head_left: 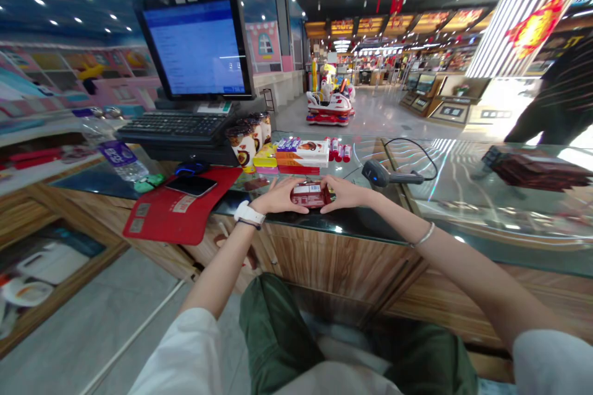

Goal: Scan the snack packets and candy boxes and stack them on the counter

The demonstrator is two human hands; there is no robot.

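Landmark: black handheld barcode scanner [382,174], lying on the glass counter top [352,220] with its cable looped behind it.

- Small dark-red rectangular cardboard carton [310,195]: rests flat on the glass, just left of the scanner and a little nearer the person.
- Left hand [278,197], white watch at the wrist: fingers curled round the carton's end that is farther from the scanner, thumb on top.
- Right hand [345,192], thin bracelet on the forearm: fingers wrapped over the end that is nearer the scanner. Both hands are clasped on the carton, with its white-labelled top showing between them.
- Stack of flat orange, white and red packets [301,157]: left of the scanner, beyond the carton.
- Red mat [180,213] with a black phone [191,185] on it: well left of the scanner.

Handling (judgement): the carton looks light and fairly stiff, though its thin card walls would dent under a hard squeeze. A glossy wrap on smooth glass probably slides easily. The best hold is across the short ends or the long edges, with the pads flat.
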